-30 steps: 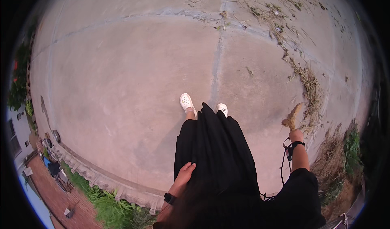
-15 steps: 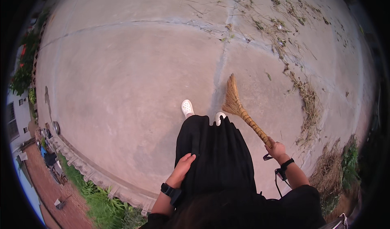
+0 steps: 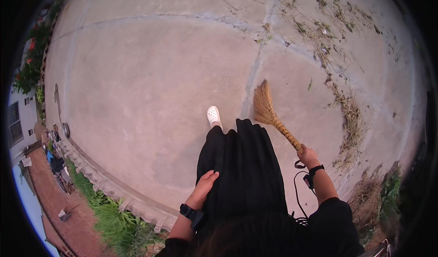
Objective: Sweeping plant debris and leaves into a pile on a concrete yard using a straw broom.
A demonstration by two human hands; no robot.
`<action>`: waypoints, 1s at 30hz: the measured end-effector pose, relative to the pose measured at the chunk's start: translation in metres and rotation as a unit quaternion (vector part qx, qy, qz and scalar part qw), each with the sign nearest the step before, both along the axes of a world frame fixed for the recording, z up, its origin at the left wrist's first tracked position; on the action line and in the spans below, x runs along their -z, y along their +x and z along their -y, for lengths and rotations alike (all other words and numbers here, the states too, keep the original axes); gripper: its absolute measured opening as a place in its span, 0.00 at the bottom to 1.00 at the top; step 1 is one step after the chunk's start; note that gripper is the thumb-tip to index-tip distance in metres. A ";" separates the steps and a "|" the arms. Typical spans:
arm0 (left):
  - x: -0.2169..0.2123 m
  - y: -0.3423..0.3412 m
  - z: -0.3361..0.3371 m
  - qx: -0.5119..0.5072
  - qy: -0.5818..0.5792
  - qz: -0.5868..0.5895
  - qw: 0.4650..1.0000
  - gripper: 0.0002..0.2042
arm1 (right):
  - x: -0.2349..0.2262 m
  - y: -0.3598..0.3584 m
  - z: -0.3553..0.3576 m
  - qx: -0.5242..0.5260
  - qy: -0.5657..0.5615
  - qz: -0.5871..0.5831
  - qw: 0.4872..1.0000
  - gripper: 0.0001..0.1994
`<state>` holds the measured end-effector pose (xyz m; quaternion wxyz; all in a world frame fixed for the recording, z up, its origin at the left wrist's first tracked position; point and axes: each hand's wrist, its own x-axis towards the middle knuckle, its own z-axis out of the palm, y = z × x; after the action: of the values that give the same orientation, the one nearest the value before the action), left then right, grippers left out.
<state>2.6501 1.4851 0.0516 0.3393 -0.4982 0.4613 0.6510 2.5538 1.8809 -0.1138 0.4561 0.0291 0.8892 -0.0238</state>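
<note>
Soft, even daylight; fisheye frame with black vignette.
Flat illumination over the pale grey concrete pavement [image 3: 137, 83], faint shadow only beneath the long black skirt [image 3: 244, 165]; no glare; centre sharp, straight seams bowed and detail smeared toward the rim.

Right hand [image 3: 308, 156] grips a straw broom [image 3: 267, 108] on concrete floor [image 3: 150, 83].
</note>
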 end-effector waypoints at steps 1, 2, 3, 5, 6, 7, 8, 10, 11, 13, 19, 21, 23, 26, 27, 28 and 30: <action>0.002 -0.002 0.002 -0.004 0.008 -0.004 1.000 0.12 | -0.006 0.013 -0.028 -0.001 0.015 -0.008 1.000 0.25; 0.003 -0.003 0.004 -0.007 0.010 -0.005 1.000 0.12 | -0.017 0.023 -0.050 0.015 0.053 0.006 0.998 0.24; 0.004 -0.005 0.005 0.000 0.005 -0.011 1.000 0.12 | -0.029 0.029 -0.070 0.033 0.093 0.018 0.995 0.23; 0.013 -0.010 0.014 0.005 0.003 -0.021 1.000 0.11 | -0.044 0.029 -0.096 0.064 0.170 0.046 0.982 0.21; 0.020 -0.011 0.021 0.004 0.020 -0.040 0.999 0.11 | -0.047 0.025 -0.111 0.065 0.174 0.041 0.982 0.21; 0.023 -0.015 0.028 0.003 0.038 -0.060 0.997 0.11 | -0.049 0.019 -0.122 0.112 0.203 0.049 0.971 0.20; 0.025 -0.021 0.033 0.004 0.043 -0.066 0.997 0.11 | -0.048 0.014 -0.127 0.159 0.231 0.055 0.958 0.19; 0.027 -0.032 0.052 0.000 0.034 -0.059 0.998 0.11 | -0.093 -0.022 -0.074 0.157 0.224 0.025 0.962 0.14; 0.025 -0.045 0.061 0.017 0.008 -0.055 0.998 0.11 | -0.110 -0.032 -0.066 0.199 0.228 0.016 0.953 0.14; 0.035 -0.063 0.085 0.013 0.016 -0.067 0.998 0.12 | -0.122 -0.035 -0.069 0.240 0.238 0.019 0.941 0.16; 0.032 -0.128 0.173 -0.021 0.110 -0.098 0.989 0.12 | -0.173 -0.120 0.080 0.052 0.162 0.019 0.985 0.25; 0.027 -0.154 0.198 0.008 0.117 -0.105 0.988 0.13 | -0.163 -0.158 0.137 -0.013 0.081 0.001 0.997 0.29; 0.024 -0.168 0.216 -0.001 0.123 -0.101 0.987 0.13 | -0.137 -0.199 0.197 -0.056 0.017 -0.005 0.998 0.31; 0.017 -0.182 0.240 -0.037 0.128 -0.086 0.987 0.13 | -0.076 -0.264 0.298 -0.153 -0.071 -0.056 0.984 0.31; 0.024 -0.180 0.245 -0.057 0.128 -0.083 0.987 0.12 | -0.059 -0.288 0.342 -0.178 -0.085 -0.061 0.978 0.30; 0.031 -0.176 0.249 -0.076 0.130 -0.079 0.986 0.12 | -0.046 -0.310 0.389 -0.200 -0.099 -0.065 0.973 0.29; 0.029 -0.178 0.252 -0.135 0.143 -0.033 0.980 0.12 | -0.021 -0.351 0.481 -0.226 -0.152 -0.077 0.959 0.28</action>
<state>2.4720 1.2330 0.0224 0.3001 -0.4805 0.3032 0.7662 2.2023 1.4001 -0.0924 0.3783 -0.2444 0.8910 -0.0568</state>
